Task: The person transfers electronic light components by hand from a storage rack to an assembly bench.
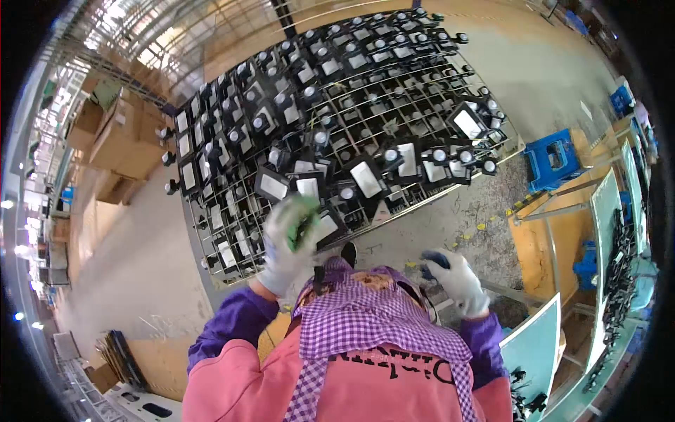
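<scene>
My left hand (287, 243), in a whitish glove with green on it, is raised over the near edge of a wire rack. Motion smears its fingers; whether the green is part of the glove or something held cannot be made out. Close by are black parts with pale rectangular faces, such as one black part (364, 177) on the wire rack (232, 271). My right hand (460, 283), in a white glove with dark fingertips, hangs apart from the rack at my right side, its fingers loosely apart and nothing visible in them.
Many similar black parts with round silvery knobs cover the rack. A blue plastic stool (552, 160) stands to the right, near a bench (605, 232) with black pieces. Cardboard boxes (126, 133) are stacked at left. A pale green panel (531, 355) is at lower right.
</scene>
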Tool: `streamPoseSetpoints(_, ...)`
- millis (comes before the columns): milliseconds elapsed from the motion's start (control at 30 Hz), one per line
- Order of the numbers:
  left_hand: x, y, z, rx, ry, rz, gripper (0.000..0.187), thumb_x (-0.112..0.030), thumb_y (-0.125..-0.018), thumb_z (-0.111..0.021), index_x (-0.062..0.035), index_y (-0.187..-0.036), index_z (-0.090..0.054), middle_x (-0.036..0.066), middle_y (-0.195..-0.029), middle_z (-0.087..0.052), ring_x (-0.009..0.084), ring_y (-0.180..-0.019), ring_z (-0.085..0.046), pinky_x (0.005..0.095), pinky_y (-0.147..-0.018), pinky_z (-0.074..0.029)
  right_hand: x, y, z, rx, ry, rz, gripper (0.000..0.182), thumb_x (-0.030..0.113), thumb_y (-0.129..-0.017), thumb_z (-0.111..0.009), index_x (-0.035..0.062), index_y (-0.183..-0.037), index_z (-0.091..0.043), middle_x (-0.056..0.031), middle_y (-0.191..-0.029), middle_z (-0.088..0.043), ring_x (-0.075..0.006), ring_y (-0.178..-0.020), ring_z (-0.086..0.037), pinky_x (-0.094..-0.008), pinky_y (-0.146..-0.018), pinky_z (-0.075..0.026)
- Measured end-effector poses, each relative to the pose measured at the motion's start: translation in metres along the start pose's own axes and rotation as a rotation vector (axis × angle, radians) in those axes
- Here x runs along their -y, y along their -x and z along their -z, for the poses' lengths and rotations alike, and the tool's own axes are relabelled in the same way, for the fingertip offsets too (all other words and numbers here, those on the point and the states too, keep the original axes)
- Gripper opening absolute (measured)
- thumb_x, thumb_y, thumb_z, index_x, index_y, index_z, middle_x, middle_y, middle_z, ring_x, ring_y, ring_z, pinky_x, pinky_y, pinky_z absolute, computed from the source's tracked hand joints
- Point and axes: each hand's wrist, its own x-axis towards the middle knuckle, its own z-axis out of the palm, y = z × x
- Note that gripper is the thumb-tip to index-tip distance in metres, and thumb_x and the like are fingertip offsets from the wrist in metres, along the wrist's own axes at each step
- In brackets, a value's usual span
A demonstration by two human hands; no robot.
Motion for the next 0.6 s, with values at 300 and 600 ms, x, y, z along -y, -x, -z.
streamPoseSetpoints(300, 0.163, -0.066, 0.037, -0.002, 0.338, 0.509, 0.027, -0.013, -0.095, -0.052, 0.0002, -0.117, -0.06, 0.009, -0.109, -0.066, 0.013, -0.096, -0.061, 0.0245, -0.086, -0.046, 0.117, -0.102, -0.082, 0.009, -0.043, 0.212, 0.036, 0.029, -0.089, -0.059, 0.0013, -0.111, -0.062, -0.0122, -0.099, -0.067, -0.0178, -0.078, -0.064, -0.0314, -0.073, -0.051)
streamPoseSetpoints(600, 0.165, -0.141, 0.015, 0.556, 0.512, 0.875, 0.041, -0.037, -0.098, -0.048, -0.0002, -0.111, -0.061, 0.002, -0.095, -0.063, 0.0101, -0.079, -0.056, 0.0259, -0.069, -0.046, 0.167, -0.226, -0.123, -0.004, 0.691, 0.312, 0.045, 0.042, -0.087, -0.057, 0.0026, -0.109, -0.062, -0.0217, -0.1, -0.063, -0.0357, -0.097, -0.06, -0.0407, -0.084, -0.048)
